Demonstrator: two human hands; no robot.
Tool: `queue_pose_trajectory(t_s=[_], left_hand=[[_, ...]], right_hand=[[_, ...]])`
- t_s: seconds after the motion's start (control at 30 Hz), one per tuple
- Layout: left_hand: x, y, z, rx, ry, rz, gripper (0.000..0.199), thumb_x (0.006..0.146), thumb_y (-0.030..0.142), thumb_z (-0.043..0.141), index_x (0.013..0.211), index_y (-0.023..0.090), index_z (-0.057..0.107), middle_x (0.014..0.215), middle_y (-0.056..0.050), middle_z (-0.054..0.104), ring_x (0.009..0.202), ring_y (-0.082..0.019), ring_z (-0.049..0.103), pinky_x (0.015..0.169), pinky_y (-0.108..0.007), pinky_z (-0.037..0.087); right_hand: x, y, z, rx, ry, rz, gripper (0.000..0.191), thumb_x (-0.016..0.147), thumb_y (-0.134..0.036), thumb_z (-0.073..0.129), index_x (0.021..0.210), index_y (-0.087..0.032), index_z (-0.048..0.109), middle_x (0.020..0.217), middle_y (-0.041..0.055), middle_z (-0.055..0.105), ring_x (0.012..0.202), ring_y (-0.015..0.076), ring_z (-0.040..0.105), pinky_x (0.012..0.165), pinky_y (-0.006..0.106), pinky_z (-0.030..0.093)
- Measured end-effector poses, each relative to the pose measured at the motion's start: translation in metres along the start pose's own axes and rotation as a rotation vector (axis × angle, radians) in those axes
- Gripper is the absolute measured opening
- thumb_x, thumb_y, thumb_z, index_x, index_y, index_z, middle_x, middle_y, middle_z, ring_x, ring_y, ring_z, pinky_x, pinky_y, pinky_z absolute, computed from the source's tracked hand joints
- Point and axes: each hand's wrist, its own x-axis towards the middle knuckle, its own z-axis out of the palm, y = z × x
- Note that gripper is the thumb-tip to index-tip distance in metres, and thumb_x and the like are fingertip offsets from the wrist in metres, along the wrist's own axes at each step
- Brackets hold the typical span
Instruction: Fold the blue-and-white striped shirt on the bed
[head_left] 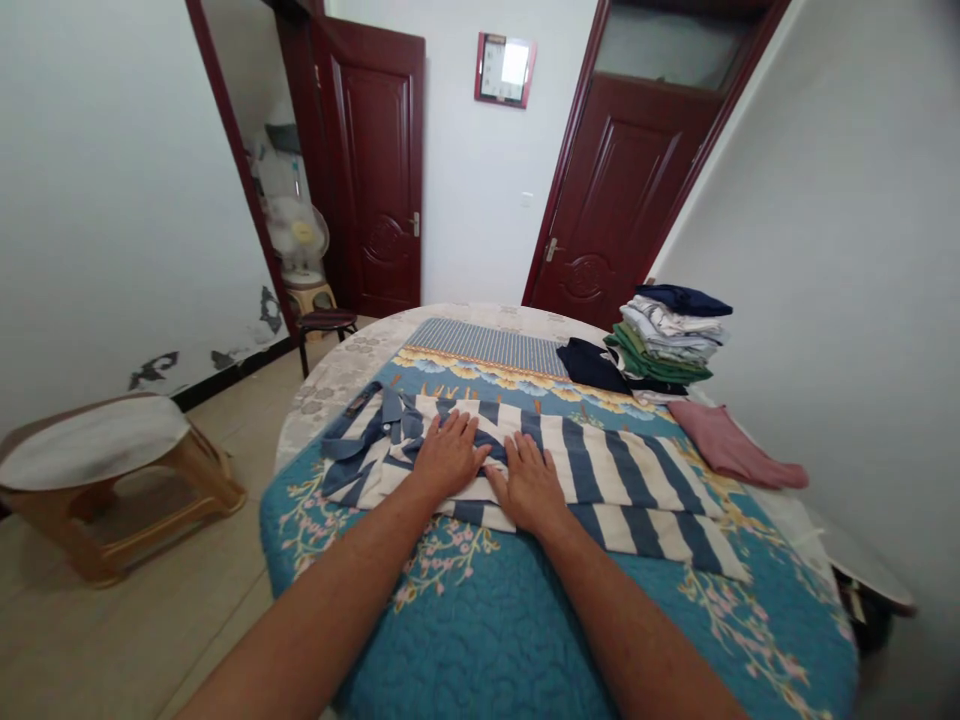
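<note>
Quilt point(480, 630) spreads under shirt point(581, 460), probably giving flat, soft support. Shirt lies crosswise, folded long. Left hand point(450, 455) and right hand point(531, 483) rest on it, fingers extended, slightly spread, gripping nothing, seemingly keeping fabric smooth.

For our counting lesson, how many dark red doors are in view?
2: the left door and the right door, on either side of the square wall frame.
</note>
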Motion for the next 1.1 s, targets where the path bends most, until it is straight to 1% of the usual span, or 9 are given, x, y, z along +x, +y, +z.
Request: queue_pose_trajectory(t_s=[0.17,0.3,0.4,0.5,0.6,0.7,0.77,0.93,1.1], left_hand=[[-0.012,0.001,-0.002,0.034,0.000,-0.102,0.072,0.105,0.062,0.034,0.158,0.015,0.050,0.165,-0.019,0.046,0.157,-0.038,0.033,0.127,-0.069,0.015],[-0.015,-0.002,-0.006,0.012,-0.076,-0.135,0.071,0.104,0.064,0.035,0.160,0.021,0.048,0.168,-0.016,0.043,0.158,-0.038,0.031,0.126,-0.071,0.017],[-0.013,-0.002,-0.009,0.004,-0.102,-0.130,0.070,0.104,0.064,0.037,0.159,0.021,0.050,0.168,-0.015,0.042,0.158,-0.039,0.032,0.125,-0.072,0.020],[-0.012,-0.001,-0.011,0.004,-0.066,-0.110,0.068,0.104,0.062,0.039,0.156,0.021,0.052,0.166,-0.016,0.046,0.156,-0.039,0.035,0.124,-0.070,0.024],[-0.015,0.000,-0.017,-0.007,-0.020,-0.087,0.057,0.106,0.056,0.041,0.149,0.023,0.060,0.159,-0.015,0.054,0.152,-0.035,0.043,0.124,-0.066,0.028],[-0.026,-0.002,-0.026,-0.007,0.033,-0.019,0.046,0.107,0.047,0.043,0.138,0.024,0.068,0.153,-0.012,0.061,0.150,-0.031,0.046,0.127,-0.061,0.027],[-0.036,-0.006,-0.030,0.010,0.046,-0.003,0.046,0.107,0.048,0.042,0.137,0.024,0.068,0.153,-0.012,0.060,0.152,-0.031,0.043,0.128,-0.060,0.024],[-0.050,-0.017,-0.027,0.026,-0.033,-0.032,0.063,0.104,0.062,0.040,0.154,0.026,0.055,0.163,-0.014,0.050,0.156,-0.036,0.036,0.127,-0.062,0.025],[-0.041,-0.021,-0.025,-0.041,-0.073,0.026,0.061,0.105,0.059,0.041,0.152,0.024,0.058,0.160,-0.014,0.053,0.153,-0.032,0.042,0.128,-0.056,0.028]], right_hand=[[-0.008,0.015,-0.003,0.001,-0.043,-0.007,0.079,0.106,-0.062,0.035,0.166,-0.010,0.033,0.175,0.0158,0.025,0.163,0.0321,0.018,0.130,0.053,0.013],[-0.013,0.033,-0.006,-0.031,-0.071,0.004,0.084,0.106,-0.063,0.035,0.167,-0.006,0.030,0.175,0.0177,0.022,0.163,0.0329,0.019,0.131,0.052,0.012],[-0.020,0.050,-0.008,-0.059,-0.083,0.028,0.085,0.106,-0.065,0.031,0.167,-0.007,0.029,0.175,0.0178,0.023,0.163,0.0326,0.018,0.131,0.053,0.012],[-0.029,0.064,-0.010,-0.085,-0.090,0.056,0.085,0.106,-0.066,0.030,0.168,-0.008,0.028,0.175,0.0168,0.022,0.164,0.0319,0.016,0.130,0.055,0.012],[-0.038,0.073,-0.012,-0.114,-0.083,0.074,0.082,0.107,-0.063,0.030,0.168,-0.009,0.028,0.176,0.0159,0.021,0.164,0.0316,0.015,0.130,0.054,0.012],[-0.043,0.076,-0.012,-0.133,-0.073,0.081,0.080,0.107,-0.061,0.031,0.168,-0.010,0.030,0.176,0.0154,0.022,0.163,0.0318,0.017,0.130,0.053,0.012],[-0.043,0.077,-0.011,-0.138,-0.073,0.082,0.079,0.107,-0.061,0.031,0.168,-0.009,0.030,0.176,0.0155,0.022,0.163,0.0321,0.018,0.130,0.053,0.012],[-0.043,0.079,-0.007,-0.151,-0.052,0.066,0.078,0.107,-0.058,0.033,0.167,-0.008,0.030,0.175,0.0157,0.022,0.162,0.0325,0.020,0.130,0.055,0.014],[-0.043,0.083,-0.005,-0.158,-0.035,0.046,0.076,0.108,-0.055,0.034,0.166,-0.007,0.033,0.174,0.0167,0.026,0.161,0.0330,0.023,0.129,0.055,0.018]])
